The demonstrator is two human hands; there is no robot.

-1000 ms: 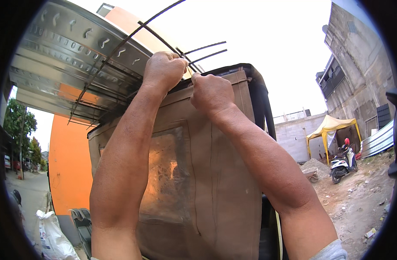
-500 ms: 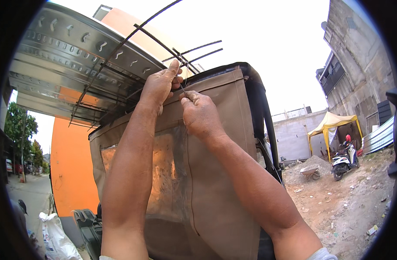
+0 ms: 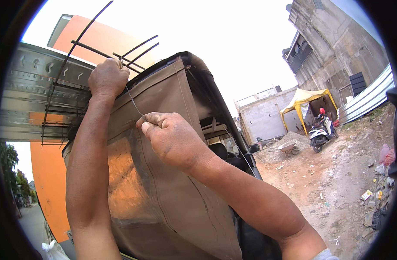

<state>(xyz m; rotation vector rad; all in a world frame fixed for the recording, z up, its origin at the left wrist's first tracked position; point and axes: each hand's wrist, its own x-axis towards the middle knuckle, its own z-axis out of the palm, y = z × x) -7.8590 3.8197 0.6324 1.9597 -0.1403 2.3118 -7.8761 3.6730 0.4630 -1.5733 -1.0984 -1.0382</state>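
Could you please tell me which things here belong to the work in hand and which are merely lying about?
In hand:
left hand gripping the rebar cage
right hand pinching the thin wire

Lying about:
brown canvas cover
wheelbarrow
scooter
yellow canopy

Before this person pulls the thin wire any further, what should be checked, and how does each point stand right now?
1. Left hand gripping the bundle of steel rods: ok, fist closed at the rods.
2. Right hand pinching the thin wire: ok, fingers closed on its lower end.
3. Wire running straight between both hands: ok, it looks taut.
4. Wire looped around the rods: cannot tell, the left fist hides it.
5. Rods resting steady on the brown canvas roof: cannot tell.
6. Nobody close by: ok, the scooter stands far off.
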